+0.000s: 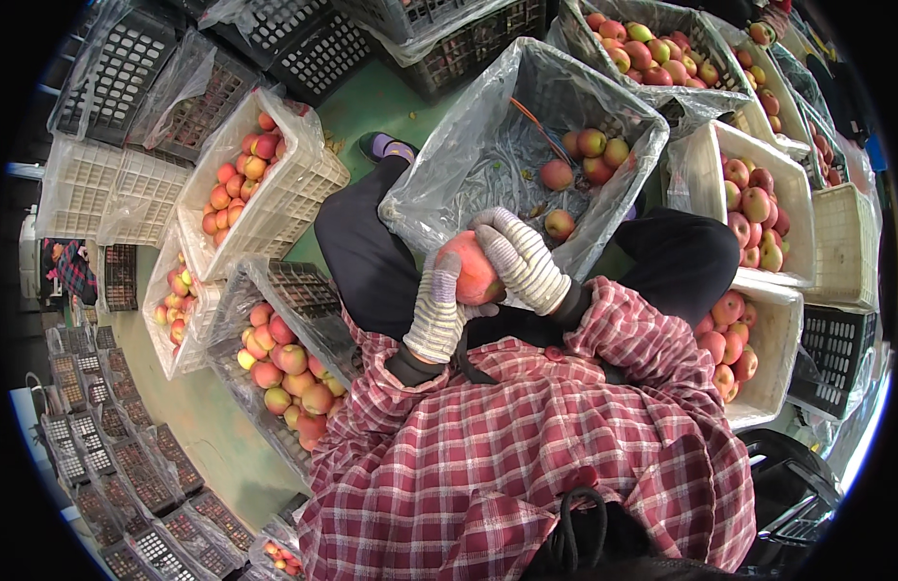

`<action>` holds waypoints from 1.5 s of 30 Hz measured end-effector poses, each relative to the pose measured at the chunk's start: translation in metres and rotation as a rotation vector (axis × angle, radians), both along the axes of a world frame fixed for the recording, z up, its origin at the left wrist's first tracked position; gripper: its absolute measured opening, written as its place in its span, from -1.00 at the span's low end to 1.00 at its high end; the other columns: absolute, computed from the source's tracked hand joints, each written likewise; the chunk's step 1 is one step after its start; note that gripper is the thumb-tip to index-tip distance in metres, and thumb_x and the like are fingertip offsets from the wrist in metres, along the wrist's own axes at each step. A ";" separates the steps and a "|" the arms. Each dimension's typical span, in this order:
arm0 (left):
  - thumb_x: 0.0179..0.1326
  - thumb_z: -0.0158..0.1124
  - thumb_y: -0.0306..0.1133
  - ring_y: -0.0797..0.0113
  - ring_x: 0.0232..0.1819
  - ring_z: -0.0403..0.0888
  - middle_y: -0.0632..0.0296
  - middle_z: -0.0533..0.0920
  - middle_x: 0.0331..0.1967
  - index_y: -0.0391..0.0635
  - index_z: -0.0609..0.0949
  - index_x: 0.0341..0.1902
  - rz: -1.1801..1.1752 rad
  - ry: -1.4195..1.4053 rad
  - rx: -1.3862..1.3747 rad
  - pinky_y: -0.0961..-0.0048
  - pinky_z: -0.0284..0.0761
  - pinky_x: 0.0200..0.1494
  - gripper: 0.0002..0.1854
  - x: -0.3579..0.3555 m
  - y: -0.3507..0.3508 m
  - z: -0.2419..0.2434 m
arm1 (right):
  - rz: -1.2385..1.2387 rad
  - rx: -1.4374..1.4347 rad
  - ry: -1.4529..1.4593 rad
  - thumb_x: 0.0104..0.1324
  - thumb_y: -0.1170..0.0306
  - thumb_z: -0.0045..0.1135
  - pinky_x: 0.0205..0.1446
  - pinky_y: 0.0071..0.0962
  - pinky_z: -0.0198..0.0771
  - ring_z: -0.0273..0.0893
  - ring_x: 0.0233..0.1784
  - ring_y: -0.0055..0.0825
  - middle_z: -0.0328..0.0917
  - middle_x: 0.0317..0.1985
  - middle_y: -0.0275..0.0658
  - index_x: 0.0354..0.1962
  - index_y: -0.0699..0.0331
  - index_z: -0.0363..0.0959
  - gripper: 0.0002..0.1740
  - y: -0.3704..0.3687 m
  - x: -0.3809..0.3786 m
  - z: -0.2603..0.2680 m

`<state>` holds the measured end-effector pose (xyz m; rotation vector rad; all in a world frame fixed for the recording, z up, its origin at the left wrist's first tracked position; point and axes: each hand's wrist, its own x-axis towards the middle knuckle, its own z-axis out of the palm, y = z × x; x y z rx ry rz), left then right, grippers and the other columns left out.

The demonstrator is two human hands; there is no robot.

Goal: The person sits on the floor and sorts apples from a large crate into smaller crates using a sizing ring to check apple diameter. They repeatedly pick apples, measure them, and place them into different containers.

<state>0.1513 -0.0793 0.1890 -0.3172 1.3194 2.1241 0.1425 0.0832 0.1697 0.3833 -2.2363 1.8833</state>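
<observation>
Both my hands wear striped knit gloves and meet around one large red apple [469,272] above my lap. My left hand [438,301] grips its left side, with the thumb lying on top. Over its upper right side curve the fingers of my right hand [525,258]. Just beyond my hands, between my knees, stands a crate lined with clear plastic [449,171]. Several apples [598,149] lie in its far right part, and a single apple [559,224] rests nearer to me. An orange and blue cord [540,127] runs along the liner.
To my left are a white crate of apples [274,210] and a plastic-lined dark crate of apples [293,378]. On my right stand white crates [801,203] with more apples. Stacked dark crates [318,62] rise behind. Another person's hand [772,22] shows at the upper right.
</observation>
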 end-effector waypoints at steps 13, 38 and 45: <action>0.14 0.27 0.06 0.21 -0.21 0.61 0.02 0.40 0.01 -0.07 0.12 0.28 -0.157 0.227 -0.218 0.46 0.66 -0.48 -0.20 -0.001 0.002 -0.017 | 0.057 0.031 -0.320 0.24 0.47 -0.06 0.00 -0.33 0.40 0.49 -0.10 -0.15 0.51 -0.23 -0.08 -0.12 0.27 0.45 -0.75 0.007 -0.014 -0.036; 0.23 0.04 0.23 0.32 -0.29 0.60 0.06 0.52 -0.08 -0.23 0.33 0.19 -0.263 0.544 -0.407 0.57 0.53 -0.46 -0.25 0.001 0.014 0.004 | 0.033 0.149 -0.031 0.33 0.43 -0.06 -0.05 -0.48 0.38 0.44 -0.21 -0.52 0.51 -0.33 -0.28 -0.17 0.29 0.46 -0.81 0.032 0.015 -0.055; 0.31 -0.14 0.22 0.23 -0.49 0.60 0.05 0.57 -0.20 -0.16 0.39 0.13 -0.449 0.515 -0.452 0.47 0.52 -0.64 -0.34 -0.018 0.022 -0.023 | -0.006 0.259 0.005 0.20 0.48 -0.03 0.02 -0.40 0.42 0.48 -0.10 -0.21 0.49 -0.16 -0.14 -0.17 0.28 0.47 -0.77 0.059 0.027 -0.059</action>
